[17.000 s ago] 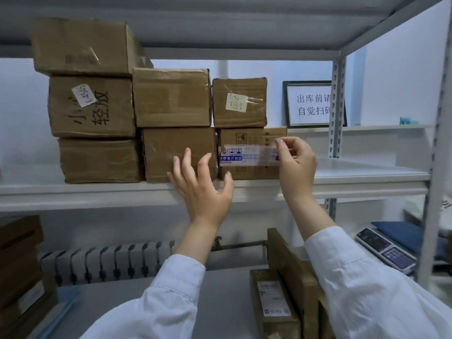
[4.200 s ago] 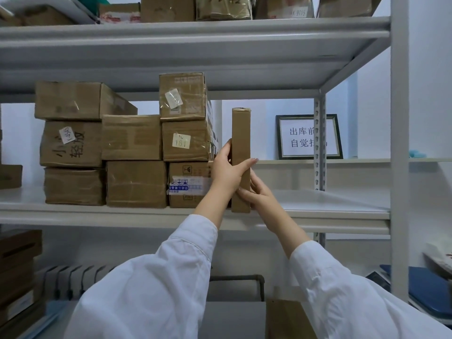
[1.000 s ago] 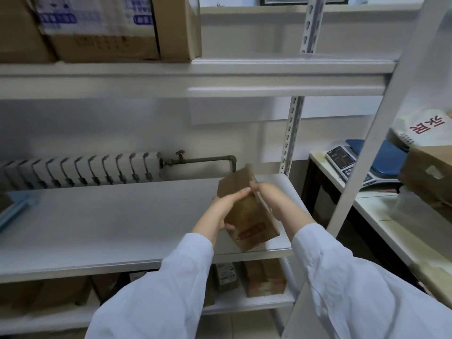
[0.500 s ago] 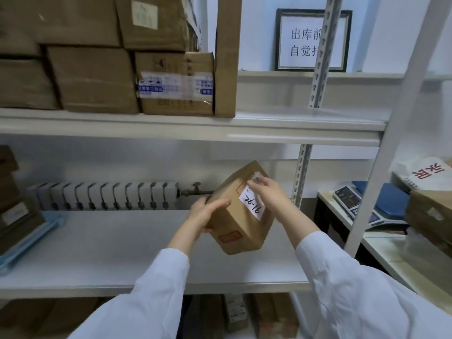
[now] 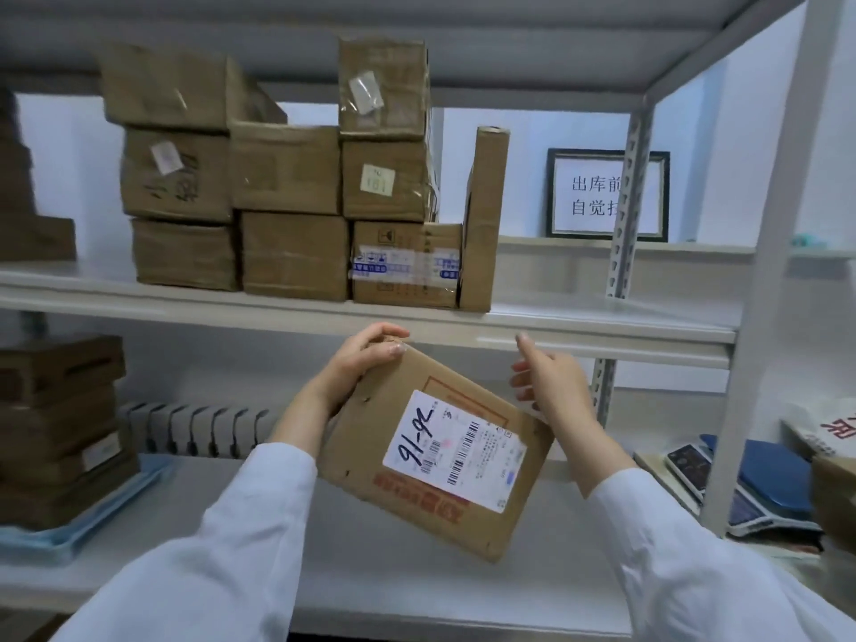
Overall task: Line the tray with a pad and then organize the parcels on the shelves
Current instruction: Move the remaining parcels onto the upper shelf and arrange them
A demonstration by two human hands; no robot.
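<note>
A flat cardboard parcel (image 5: 444,456) with a white label marked "91-92" hangs tilted in front of the lower shelf (image 5: 417,576). My left hand (image 5: 366,359) grips its upper left corner. My right hand (image 5: 546,386) sits at its upper right edge with fingers loose and the index finger pointing up. On the middle shelf (image 5: 602,317) stands a stack of brown parcels (image 5: 287,206), with a tall narrow box (image 5: 481,220) upright at its right end. A light blue tray (image 5: 92,516) at the lower left carries dark boxes (image 5: 60,424).
A framed sign (image 5: 597,196) leans behind the perforated shelf post (image 5: 625,215). A thick white upright (image 5: 764,271) stands on the right. Beyond it lie a scale with a blue platform (image 5: 759,474) and a white bag (image 5: 829,428). A radiator (image 5: 194,428) runs behind the lower shelf.
The parcel has risen and turned so its label faces me. My right hand has slid off the label to the parcel's right edge. The view has tilted up to the stacked parcels.
</note>
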